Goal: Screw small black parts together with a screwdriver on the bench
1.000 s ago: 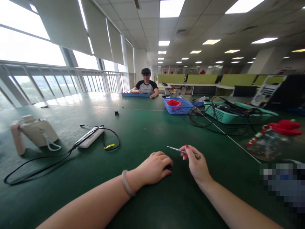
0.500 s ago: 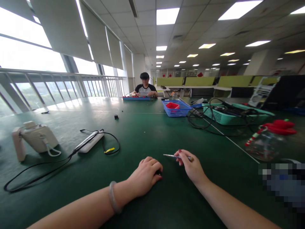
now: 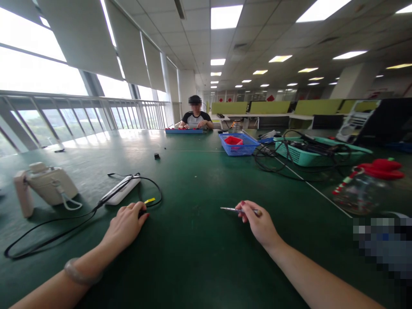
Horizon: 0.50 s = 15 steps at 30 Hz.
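My left hand (image 3: 125,225) is low over the green table (image 3: 186,257), closed around a small black object (image 3: 141,212) that its fingers mostly hide. Just beyond it lie a black cable with a yellow tag (image 3: 149,201) and a white power bank-like block (image 3: 122,190). My right hand (image 3: 255,221) pinches a slim screwdriver-like tool (image 3: 231,210) between thumb and fingers. Its thin silver tip points left above the table, touching nothing that I can make out, and its brownish end shows behind the thumb.
A cream bottle (image 3: 51,184) stands at left. Further off are a small black block (image 3: 156,156), a blue basket (image 3: 240,148) with a red tray, a teal basket (image 3: 296,159) with cables, and a red-lidded jar (image 3: 363,195). Another person (image 3: 195,118) sits at the far end.
My left hand has slid left across the table with the black object, from near the tool's tip to beside the cable. My right hand has stayed in place, holding the tool.
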Tool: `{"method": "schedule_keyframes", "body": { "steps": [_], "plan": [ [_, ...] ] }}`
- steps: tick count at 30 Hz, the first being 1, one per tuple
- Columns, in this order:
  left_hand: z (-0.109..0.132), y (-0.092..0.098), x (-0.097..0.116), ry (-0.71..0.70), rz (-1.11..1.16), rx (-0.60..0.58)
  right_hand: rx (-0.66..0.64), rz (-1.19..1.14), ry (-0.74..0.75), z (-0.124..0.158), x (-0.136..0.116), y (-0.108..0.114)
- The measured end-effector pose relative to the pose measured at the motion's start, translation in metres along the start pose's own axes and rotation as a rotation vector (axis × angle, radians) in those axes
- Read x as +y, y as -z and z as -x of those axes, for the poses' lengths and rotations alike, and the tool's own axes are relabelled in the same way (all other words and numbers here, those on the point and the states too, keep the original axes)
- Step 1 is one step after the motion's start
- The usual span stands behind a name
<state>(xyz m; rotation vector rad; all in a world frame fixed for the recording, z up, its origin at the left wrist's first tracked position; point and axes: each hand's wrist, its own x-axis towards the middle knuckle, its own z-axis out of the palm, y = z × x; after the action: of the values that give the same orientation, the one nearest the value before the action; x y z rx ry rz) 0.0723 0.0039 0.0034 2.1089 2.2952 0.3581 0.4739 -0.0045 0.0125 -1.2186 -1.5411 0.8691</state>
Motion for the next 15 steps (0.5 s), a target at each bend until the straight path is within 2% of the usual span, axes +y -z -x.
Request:
{"method": "schedule_keyframes", "body": {
  "steps": [3, 7, 11, 15],
  "plan": [
    [-0.008, -0.001, -0.018, 0.087, -0.038, 0.023, 0.000, 0.012, 0.000, 0.000, 0.001, 0.000],
    [-0.012, -0.002, -0.025, 0.130, -0.046, 0.031, 0.001, 0.020, -0.001, -0.001, 0.002, 0.001],
    [-0.011, 0.000, -0.026, 0.076, -0.029, 0.081, -0.008, 0.032, -0.016, -0.003, 0.003, 0.001],
    [-0.011, 0.014, -0.035, -0.062, 0.078, 0.178, -0.004, 0.034, -0.020, -0.003, 0.004, 0.001]
  ]
}}
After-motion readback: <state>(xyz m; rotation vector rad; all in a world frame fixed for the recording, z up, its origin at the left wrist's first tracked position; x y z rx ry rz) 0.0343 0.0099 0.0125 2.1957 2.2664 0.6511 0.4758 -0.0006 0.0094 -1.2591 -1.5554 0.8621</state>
